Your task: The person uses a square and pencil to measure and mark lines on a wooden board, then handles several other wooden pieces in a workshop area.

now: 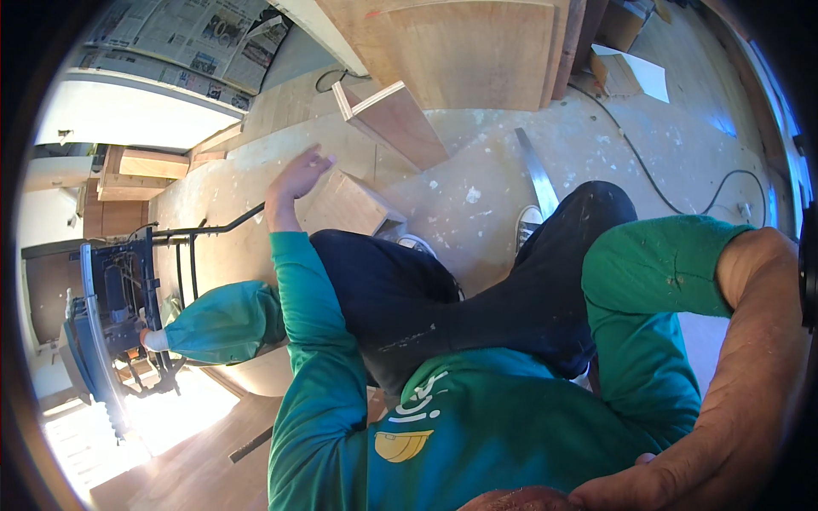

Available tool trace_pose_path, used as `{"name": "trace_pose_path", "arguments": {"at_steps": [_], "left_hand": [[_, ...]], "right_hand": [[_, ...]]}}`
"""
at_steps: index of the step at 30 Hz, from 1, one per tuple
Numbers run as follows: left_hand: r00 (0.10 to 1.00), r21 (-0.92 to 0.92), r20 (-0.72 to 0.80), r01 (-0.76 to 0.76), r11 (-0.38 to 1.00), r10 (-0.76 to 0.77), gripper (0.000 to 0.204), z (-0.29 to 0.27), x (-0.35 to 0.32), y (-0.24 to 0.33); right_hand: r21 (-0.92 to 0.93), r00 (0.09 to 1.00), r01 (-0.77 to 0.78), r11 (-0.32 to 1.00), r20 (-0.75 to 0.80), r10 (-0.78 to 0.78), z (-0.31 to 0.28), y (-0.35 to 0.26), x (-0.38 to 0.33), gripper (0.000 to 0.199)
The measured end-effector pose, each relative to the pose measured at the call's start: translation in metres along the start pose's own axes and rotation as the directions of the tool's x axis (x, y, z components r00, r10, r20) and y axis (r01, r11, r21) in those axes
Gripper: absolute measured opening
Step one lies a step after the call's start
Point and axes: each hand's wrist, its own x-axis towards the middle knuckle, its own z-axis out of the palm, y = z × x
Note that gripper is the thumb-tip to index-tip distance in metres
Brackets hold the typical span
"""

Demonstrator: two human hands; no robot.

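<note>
My left hand (pixel 300 176) is held out over the floor, its fingers loosely bent and a little apart, with nothing in them. Nearest to it are a plywood piece (pixel 400 128) joined at an angle and a pale wooden box-like piece (pixel 356 203), both on the floor and apart from the hand. My right arm is bent up, and the right hand (pixel 652 485) lies by my head at the lower edge, its fingers mostly hidden. A long flat metal strip (pixel 535 166) rests on the floor beside my shoe (pixel 528 223).
Large plywood panels (pixel 469 55) stand ahead. A black cord (pixel 637 157) snakes across the paint-spotted floor at right. To my left stands a power saw (pixel 111 315) on a black frame with a green dust bag (pixel 228 324). Newspaper (pixel 183 38) covers a surface at upper left.
</note>
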Motion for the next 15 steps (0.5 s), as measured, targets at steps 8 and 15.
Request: {"name": "trace_pose_path", "arguments": {"at_steps": [8,15], "left_hand": [[0.959,-0.152,0.221,-0.148,0.977,0.180,0.078,0.012,-0.004,0.029],[0.966,-0.125,0.233,-0.086,0.988,0.114,0.074,0.014,-0.012,0.034]], "right_hand": [[0.030,1.000,0.003,1.000,0.003,-0.003,0.000,0.007,0.001,0.033],[0.045,1.000,0.000,0.999,0.001,0.000,-0.003,0.013,-0.001,0.034]]}}
